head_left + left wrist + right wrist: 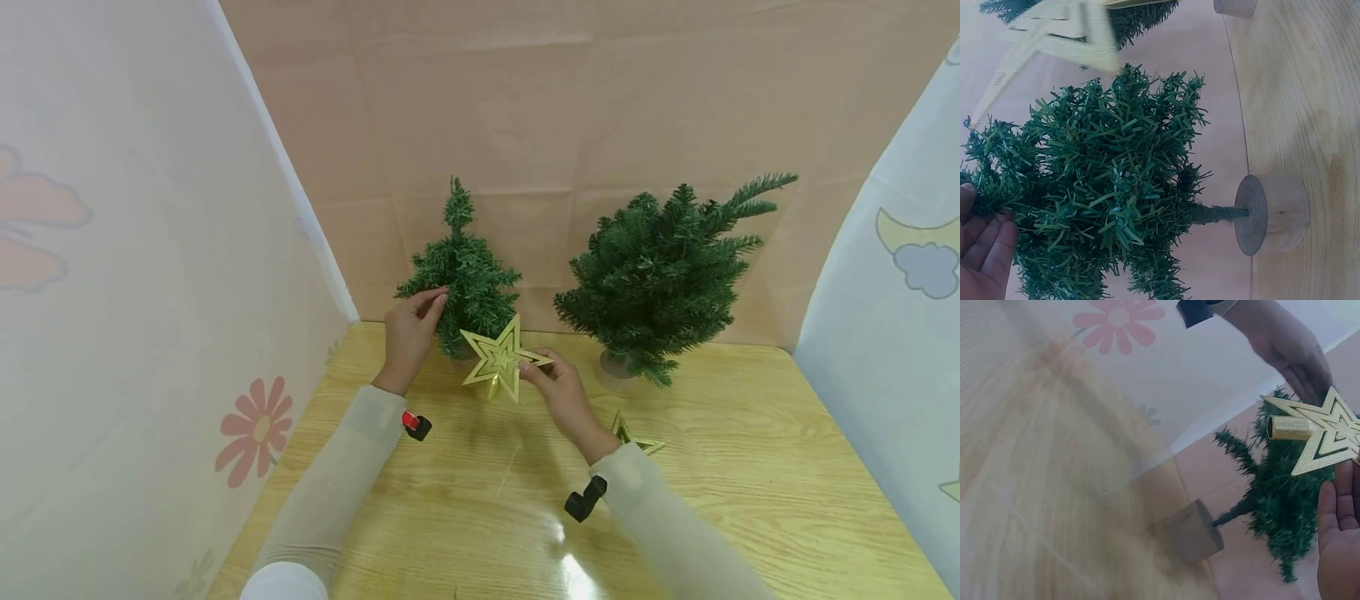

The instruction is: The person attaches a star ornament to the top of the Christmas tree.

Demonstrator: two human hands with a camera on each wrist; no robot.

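A small artificial Christmas tree point(480, 279) stands upright on a round wooden base point(1279, 215). On its left side my left hand point(411, 332) pinches a green branch point(988, 190) between thumb and fingers. My right hand point(558, 385) grips one point of a gold star tree topper point(501, 358), in front of the tree's lower right side. The star has nested outlines and a hollow tube point(1288, 427) at its bottom, apart from the treetop point(457, 187). In the left wrist view the star looks blurred.
A fuller, darker tree point(660, 275) stands to the right on its own wooden base point(617, 367). Another gold star point(633, 437) lies on the wooden table point(750, 467), partly hidden by my right forearm. A pink cloth point(465, 100) hangs behind, with patterned cloths at both sides.
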